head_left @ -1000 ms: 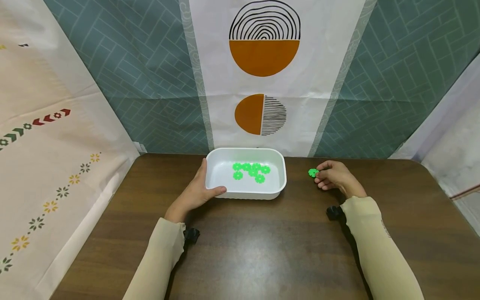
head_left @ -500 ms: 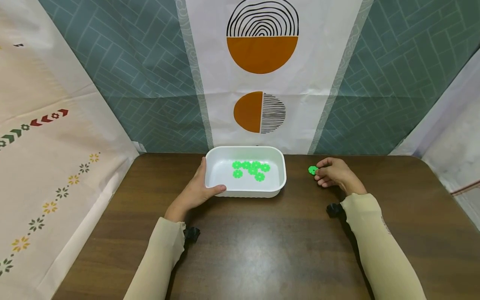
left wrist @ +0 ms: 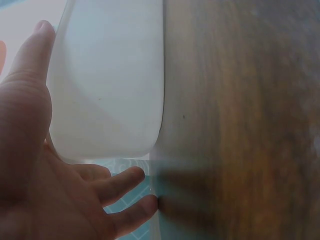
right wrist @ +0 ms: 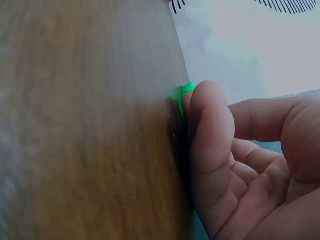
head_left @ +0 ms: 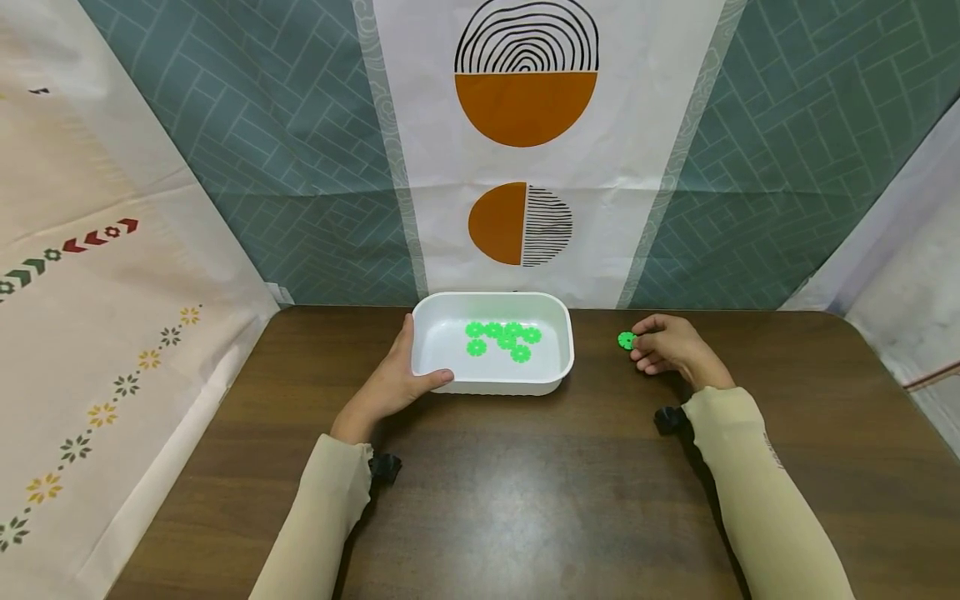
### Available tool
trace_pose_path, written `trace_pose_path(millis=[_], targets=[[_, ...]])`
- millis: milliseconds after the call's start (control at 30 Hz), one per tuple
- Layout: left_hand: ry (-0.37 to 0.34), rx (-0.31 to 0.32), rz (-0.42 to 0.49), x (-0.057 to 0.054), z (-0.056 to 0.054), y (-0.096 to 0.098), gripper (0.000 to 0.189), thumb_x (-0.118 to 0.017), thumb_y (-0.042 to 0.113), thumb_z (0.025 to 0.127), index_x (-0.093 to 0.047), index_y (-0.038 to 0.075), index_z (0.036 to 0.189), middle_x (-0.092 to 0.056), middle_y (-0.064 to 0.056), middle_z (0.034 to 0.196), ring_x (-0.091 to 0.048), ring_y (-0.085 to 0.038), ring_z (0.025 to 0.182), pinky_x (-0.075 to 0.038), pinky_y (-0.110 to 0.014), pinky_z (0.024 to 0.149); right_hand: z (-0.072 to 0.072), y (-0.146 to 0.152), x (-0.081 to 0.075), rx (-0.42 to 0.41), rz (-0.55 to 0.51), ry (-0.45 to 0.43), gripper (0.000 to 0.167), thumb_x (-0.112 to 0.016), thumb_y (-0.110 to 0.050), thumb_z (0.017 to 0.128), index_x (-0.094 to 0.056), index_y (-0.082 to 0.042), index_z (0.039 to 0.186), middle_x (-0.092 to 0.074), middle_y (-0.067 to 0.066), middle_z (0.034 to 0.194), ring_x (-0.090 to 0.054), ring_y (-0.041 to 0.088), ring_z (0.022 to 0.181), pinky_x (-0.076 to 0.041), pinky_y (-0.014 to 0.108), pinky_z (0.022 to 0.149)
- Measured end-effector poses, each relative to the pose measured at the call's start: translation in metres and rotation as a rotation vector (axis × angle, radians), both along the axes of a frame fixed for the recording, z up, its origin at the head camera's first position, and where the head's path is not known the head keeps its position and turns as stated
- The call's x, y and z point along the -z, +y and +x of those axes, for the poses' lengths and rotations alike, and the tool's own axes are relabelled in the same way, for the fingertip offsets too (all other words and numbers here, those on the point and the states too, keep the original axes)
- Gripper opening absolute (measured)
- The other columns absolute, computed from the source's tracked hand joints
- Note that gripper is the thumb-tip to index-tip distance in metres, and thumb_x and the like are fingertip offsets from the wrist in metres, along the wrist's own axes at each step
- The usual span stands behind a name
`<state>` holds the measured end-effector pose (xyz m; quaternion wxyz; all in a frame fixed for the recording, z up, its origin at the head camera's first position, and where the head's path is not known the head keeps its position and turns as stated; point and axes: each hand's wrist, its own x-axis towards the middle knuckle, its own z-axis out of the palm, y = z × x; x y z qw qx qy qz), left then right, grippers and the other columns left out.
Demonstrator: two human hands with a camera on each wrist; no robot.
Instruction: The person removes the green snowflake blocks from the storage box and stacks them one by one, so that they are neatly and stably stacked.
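A white rectangular plastic tub (head_left: 495,388) stands on the table near its back edge. Several green flower-shaped discs (head_left: 476,347) lie inside it, some overlapping. My left hand (head_left: 390,379) holds the tub by its left end, the thumb along the near wall and the fingers at the far side; the left wrist view shows the outer fingers off the wall. Right of the tub, my right hand (head_left: 671,350) pinches another green flower-shaped disc (head_left: 626,340) between thumb and fingertips, low at the tabletop. In the right wrist view the fingers cover most of that disc (right wrist: 180,97).
The dark wooden table (head_left: 510,492) ends at the back against a patterned cloth (head_left: 337,183). A pale printed cloth (head_left: 90,333) hangs along the left side. Each wrist carries a small black device, such as the right one (head_left: 669,420).
The head view has shifted slightly. Both hands, the tub and the discs keep their places.
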<state>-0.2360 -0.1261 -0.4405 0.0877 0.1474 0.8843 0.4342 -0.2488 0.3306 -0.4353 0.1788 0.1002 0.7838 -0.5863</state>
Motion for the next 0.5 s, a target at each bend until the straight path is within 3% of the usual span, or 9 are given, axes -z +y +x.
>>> trace_pose_path(millis=[500], targets=[[-0.006,-0.002,0.000,-0.0003,-0.0001,0.0005,0.127,-0.079,0.050,0.085,0.015,0.012,0.160,0.004,-0.008,0.168,-0.024,-0.032,0.143,-0.027,-0.050,0.113,0.0008,-0.0007,0.0009,0.010,0.023,0.021,0.035,-0.047,-0.007,0.103,-0.046,0.007,0.135,-0.068,0.008,0.081,-0.067,0.016,0.064,-0.056,0.030,0.063]])
